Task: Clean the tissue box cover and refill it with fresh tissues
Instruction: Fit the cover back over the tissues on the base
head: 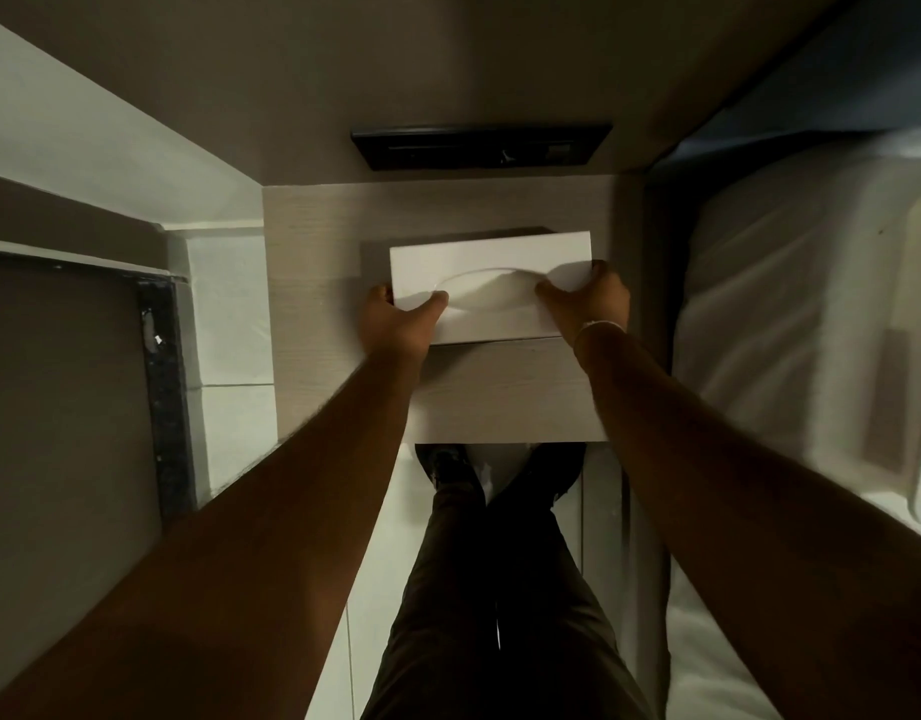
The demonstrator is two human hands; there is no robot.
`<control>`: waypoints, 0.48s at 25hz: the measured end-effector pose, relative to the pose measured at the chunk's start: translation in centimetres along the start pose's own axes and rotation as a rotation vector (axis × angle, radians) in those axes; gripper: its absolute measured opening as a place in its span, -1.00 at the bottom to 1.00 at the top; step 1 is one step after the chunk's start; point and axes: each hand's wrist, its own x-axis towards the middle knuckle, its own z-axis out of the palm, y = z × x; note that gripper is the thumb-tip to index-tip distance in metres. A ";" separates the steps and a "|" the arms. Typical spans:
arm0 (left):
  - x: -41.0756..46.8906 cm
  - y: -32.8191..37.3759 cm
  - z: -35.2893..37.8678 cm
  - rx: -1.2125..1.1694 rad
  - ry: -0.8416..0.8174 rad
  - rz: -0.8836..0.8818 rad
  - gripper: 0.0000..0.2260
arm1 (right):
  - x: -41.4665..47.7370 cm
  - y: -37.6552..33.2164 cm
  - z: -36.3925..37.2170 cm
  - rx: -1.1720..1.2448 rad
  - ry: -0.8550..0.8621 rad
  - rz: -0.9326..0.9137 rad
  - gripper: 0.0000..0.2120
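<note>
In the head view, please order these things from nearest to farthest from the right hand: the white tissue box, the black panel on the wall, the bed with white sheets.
From the right hand:
1. White rectangular tissue box, held in its grip, on the pale wooden nightstand.
2. Bed with white sheets, to the right of the nightstand.
3. Long black panel on the wall, above and behind the box.

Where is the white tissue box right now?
The white tissue box sits in the middle of the head view on the small wooden bedside table, held at its ends by the left hand and right hand, with the bed to its right.
</note>
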 end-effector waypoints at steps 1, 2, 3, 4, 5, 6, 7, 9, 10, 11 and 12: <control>0.0 0.0 0.0 0.003 -0.014 0.000 -0.56 | 0.0 0.0 0.0 0.021 -0.008 0.015 -0.35; 0.0 0.0 0.0 -0.004 -0.030 -0.004 -0.56 | 0.1 -0.1 -0.1 0.043 -0.019 0.028 -0.34; 0.0 0.1 0.0 -0.016 -0.046 -0.011 -0.56 | 0.2 -0.1 -0.2 0.057 -0.030 0.039 -0.33; 0.1 0.1 0.0 -0.024 -0.059 -0.015 -0.55 | 0.3 -0.1 -0.2 0.058 -0.035 0.046 -0.31; 0.2 0.0 0.0 -0.027 -0.067 -0.016 -0.55 | 0.4 -0.1 -0.2 0.052 -0.038 0.047 -0.30; 0.2 -0.1 -0.1 -0.032 -0.075 -0.014 -0.55 | 0.4 0.0 -0.2 0.045 -0.043 0.043 -0.30; 0.2 -0.3 -0.2 -0.043 -0.085 -0.009 -0.55 | 0.4 0.1 -0.2 0.040 -0.047 0.039 -0.30; 0.0 -0.6 -0.3 -0.073 -0.113 0.009 -0.54 | 0.3 0.2 -0.3 0.028 -0.048 0.038 -0.30; -0.1 -0.8 -0.4 -0.076 -0.128 0.019 -0.54 | 0.3 0.3 -0.4 0.024 -0.046 0.036 -0.31; -0.2 -1.0 -0.5 -0.075 -0.140 0.035 -0.54 | 0.1 0.3 -0.4 0.024 -0.047 0.032 -0.32; -0.3 -1.0 -0.6 -0.073 -0.148 0.052 -0.54 | 0.0 0.5 -0.4 0.027 -0.047 0.027 -0.33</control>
